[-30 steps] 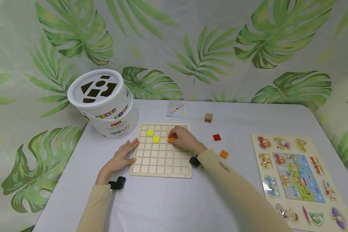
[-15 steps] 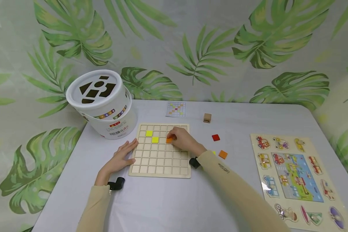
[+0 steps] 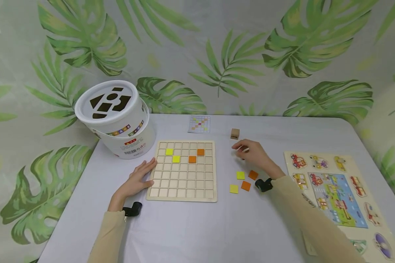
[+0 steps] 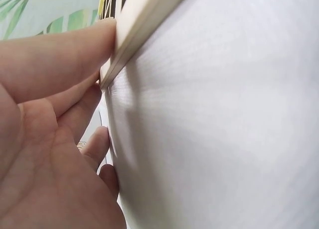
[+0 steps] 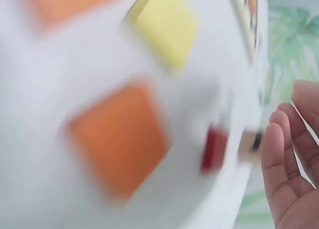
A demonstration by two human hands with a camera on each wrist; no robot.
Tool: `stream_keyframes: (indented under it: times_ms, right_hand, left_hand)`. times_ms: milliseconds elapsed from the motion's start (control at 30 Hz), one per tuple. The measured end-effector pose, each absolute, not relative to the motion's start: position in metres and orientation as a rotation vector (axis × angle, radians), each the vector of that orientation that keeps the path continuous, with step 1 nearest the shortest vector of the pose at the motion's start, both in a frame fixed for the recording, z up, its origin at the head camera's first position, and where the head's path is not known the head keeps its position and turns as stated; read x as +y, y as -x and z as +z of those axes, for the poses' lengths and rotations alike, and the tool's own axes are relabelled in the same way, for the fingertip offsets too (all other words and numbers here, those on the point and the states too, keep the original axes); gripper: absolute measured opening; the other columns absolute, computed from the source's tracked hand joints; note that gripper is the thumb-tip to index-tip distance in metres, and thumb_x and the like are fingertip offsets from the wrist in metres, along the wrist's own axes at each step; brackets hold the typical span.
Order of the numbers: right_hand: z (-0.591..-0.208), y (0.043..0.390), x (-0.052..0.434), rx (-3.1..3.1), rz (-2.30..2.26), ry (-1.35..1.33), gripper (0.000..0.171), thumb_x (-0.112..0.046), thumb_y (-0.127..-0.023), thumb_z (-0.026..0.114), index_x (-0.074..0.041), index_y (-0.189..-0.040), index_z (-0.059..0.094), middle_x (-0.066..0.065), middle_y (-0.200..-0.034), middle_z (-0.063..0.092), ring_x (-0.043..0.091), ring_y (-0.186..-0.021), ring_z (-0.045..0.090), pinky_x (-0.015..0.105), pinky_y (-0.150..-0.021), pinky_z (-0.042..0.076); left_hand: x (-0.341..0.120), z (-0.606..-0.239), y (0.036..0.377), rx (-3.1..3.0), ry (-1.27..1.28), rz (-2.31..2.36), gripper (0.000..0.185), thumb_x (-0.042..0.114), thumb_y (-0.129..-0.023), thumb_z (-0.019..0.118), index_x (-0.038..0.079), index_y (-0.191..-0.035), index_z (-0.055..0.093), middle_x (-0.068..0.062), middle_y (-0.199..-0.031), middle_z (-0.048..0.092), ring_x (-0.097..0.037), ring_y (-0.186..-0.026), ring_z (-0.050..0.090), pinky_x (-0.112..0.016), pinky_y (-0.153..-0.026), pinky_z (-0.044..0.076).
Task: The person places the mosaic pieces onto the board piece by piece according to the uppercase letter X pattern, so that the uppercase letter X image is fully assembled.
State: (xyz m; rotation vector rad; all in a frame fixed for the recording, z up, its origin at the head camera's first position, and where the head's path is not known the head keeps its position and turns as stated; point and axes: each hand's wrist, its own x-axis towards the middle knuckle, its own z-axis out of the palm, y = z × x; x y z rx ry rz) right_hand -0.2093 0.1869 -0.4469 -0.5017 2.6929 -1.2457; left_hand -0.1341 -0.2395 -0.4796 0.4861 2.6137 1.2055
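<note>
A wooden grid board point(image 3: 182, 182) lies in front of me, with two yellow tiles and two orange tiles in its cells. The lower orange tile point(image 3: 192, 159) sits in a cell diagonally below the other. My left hand point(image 3: 135, 181) rests along the board's left edge, thumb and fingertips touching the rim. My right hand point(image 3: 252, 155) hovers right of the board with fingers loosely bent and nothing between them. In the right wrist view a red tile point(image 5: 214, 148) lies on the table apart from those fingers; the hand hides it in the head view.
Loose yellow point(image 3: 240, 175) and orange tiles point(image 3: 245, 186) lie right of the board. Behind it are a pattern card point(image 3: 199, 124) and a small wooden cube point(image 3: 235, 133). A white bucket point(image 3: 131, 142) stands at the back left, a picture puzzle point(image 3: 342, 199) at the right.
My right hand has let go of the orange tile, which stays in its cell, and has moved right, off the board. The left hand keeps its place.
</note>
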Motion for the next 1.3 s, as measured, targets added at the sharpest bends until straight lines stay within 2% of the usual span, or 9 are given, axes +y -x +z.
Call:
stream_keyframes:
  times_ms: [133, 300, 600, 800, 1000, 1300]
  right_hand:
    - [-0.454, 0.207, 0.219, 2.695, -1.156, 0.386, 0.024, -0.002, -0.082, 0.061, -0.003, -0.106, 0.062, 0.012, -0.106, 0.060, 0.026, -0.091, 0.056, 0.040, -0.078, 0.047]
    - [-0.463, 0.206, 0.231, 2.688, -1.109, 0.402, 0.027, 0.000, -0.080, 0.062, -0.002, -0.108, 0.061, 0.015, -0.111, 0.057, 0.031, -0.098, 0.054, 0.046, -0.085, 0.043]
    - [-0.471, 0.211, 0.224, 2.767, -0.999, 0.489, 0.022, 0.002, -0.077, 0.065, -0.005, -0.097, 0.062, 0.009, -0.097, 0.058, 0.025, -0.086, 0.051, 0.040, -0.079, 0.045]
    - [-0.468, 0.211, 0.219, 2.778, -1.010, 0.483, 0.019, 0.000, -0.077, 0.065, -0.004, -0.096, 0.062, 0.009, -0.094, 0.057, 0.025, -0.085, 0.052, 0.039, -0.078, 0.046]
    - [-0.463, 0.207, 0.202, 2.743, -1.131, 0.552, 0.019, -0.001, -0.078, 0.066, -0.002, -0.096, 0.062, 0.010, -0.094, 0.058, 0.024, -0.084, 0.054, 0.040, -0.078, 0.046]
    - [-0.456, 0.201, 0.142, 2.650, -1.234, 0.721, 0.017, -0.003, -0.076, 0.069, -0.006, -0.092, 0.064, 0.003, -0.088, 0.058, 0.017, -0.079, 0.052, 0.029, -0.070, 0.048]
  left_hand:
    - [-0.240, -0.479, 0.133, 2.619, -0.477, 1.183, 0.069, 0.008, -0.081, 0.061, 0.006, -0.141, 0.028, -0.007, -0.149, 0.016, -0.034, -0.134, 0.002, -0.061, -0.098, 0.000]
    - [-0.241, -0.479, 0.133, 2.604, -0.468, 1.203, 0.069, 0.008, -0.081, 0.061, 0.006, -0.141, 0.028, -0.006, -0.149, 0.016, -0.033, -0.135, 0.001, -0.061, -0.098, 0.000]
    - [-0.240, -0.480, 0.133, 2.592, -0.483, 1.228, 0.069, 0.007, -0.080, 0.061, 0.006, -0.141, 0.028, -0.005, -0.149, 0.017, -0.032, -0.135, 0.001, -0.059, -0.100, -0.001]
    - [-0.240, -0.480, 0.133, 2.600, -0.479, 1.218, 0.070, 0.006, -0.080, 0.061, 0.006, -0.141, 0.028, -0.006, -0.149, 0.017, -0.032, -0.135, 0.001, -0.058, -0.100, -0.002]
    - [-0.240, -0.480, 0.133, 2.603, -0.467, 1.212, 0.069, 0.008, -0.080, 0.062, 0.006, -0.141, 0.028, -0.007, -0.149, 0.017, -0.033, -0.135, 0.001, -0.061, -0.099, -0.001]
    - [-0.239, -0.480, 0.134, 2.620, -0.464, 1.168, 0.069, 0.007, -0.080, 0.061, 0.007, -0.141, 0.028, -0.007, -0.149, 0.016, -0.034, -0.134, 0.001, -0.062, -0.097, 0.000]
